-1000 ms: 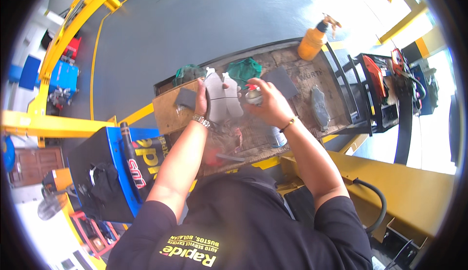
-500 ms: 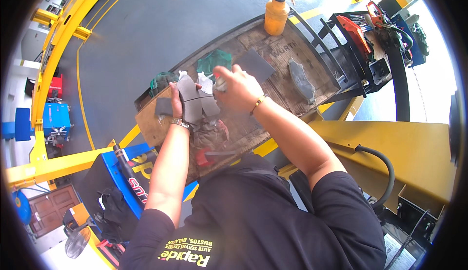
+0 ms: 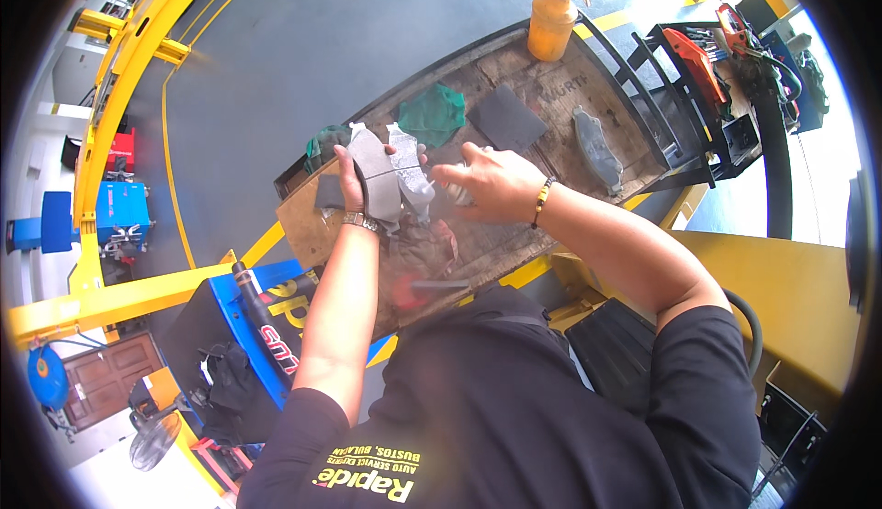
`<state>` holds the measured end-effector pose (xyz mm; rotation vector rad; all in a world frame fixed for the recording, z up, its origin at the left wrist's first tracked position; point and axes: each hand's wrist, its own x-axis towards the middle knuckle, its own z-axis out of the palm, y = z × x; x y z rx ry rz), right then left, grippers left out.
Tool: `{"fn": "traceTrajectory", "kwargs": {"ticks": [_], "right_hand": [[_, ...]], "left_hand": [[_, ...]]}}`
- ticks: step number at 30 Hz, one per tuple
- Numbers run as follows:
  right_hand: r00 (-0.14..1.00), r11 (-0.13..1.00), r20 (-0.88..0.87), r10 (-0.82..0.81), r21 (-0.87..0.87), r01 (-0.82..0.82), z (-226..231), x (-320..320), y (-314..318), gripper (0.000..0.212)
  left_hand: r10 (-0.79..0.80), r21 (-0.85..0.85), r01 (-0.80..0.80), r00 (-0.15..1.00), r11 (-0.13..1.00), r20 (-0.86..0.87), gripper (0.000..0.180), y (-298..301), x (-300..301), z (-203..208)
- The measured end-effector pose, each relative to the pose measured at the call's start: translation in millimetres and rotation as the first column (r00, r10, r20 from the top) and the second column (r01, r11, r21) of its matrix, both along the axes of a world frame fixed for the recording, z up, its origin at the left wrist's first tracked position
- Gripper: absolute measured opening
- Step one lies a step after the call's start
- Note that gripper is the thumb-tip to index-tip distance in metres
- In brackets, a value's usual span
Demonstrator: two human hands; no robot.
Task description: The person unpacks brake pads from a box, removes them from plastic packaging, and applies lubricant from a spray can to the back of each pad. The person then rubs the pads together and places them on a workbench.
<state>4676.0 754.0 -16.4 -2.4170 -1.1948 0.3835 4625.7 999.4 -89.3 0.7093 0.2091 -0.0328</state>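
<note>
Two brake pads lie side by side in my left hand (image 3: 353, 187), a smooth light-grey pad (image 3: 375, 176) and a paler, shinier one (image 3: 412, 178). Its thumb is along the near pad's left edge, and fingertips show past the far edges. Just to the right, my right hand (image 3: 491, 186) is closed around a small spray can (image 3: 458, 194), mostly covered by the fingers. Haze hangs around the hands. Another brake pad (image 3: 597, 152) rests on the wooden bench top (image 3: 542, 178) at right. A dark square of sandpaper (image 3: 507, 118) lies beyond my right hand.
A green cloth (image 3: 432, 116) and a darker green one (image 3: 326, 144) lie along the bench's far side. An orange spray bottle (image 3: 552, 27) stands at its far corner. Crumpled brownish rags (image 3: 424, 250) sit below the pads. A tool cart (image 3: 703, 68) is at right.
The pad faces have turned from dark grey to pale grey. My right hand with the can has come down and slightly right. The whole view has shifted a little.
</note>
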Motion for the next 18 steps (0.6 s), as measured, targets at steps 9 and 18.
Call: {"fn": "traceTrajectory", "kwargs": {"ticks": [9, 18], "right_hand": [[0.999, 0.988, 0.051, 0.004, 0.154, -0.012, 6, -3, 4, 0.054], [0.994, 0.979, 0.096, -0.048, 0.204, 0.028, -1, 3, 1, 0.054]], "left_hand": [[-0.013, 0.007, 0.013, 1.0, 1.0, -0.022, 0.083, 15, 7, -19], [0.072, 0.037, -0.07, 0.996, 0.997, -0.046, 0.076, 7, 15, -20]]}}
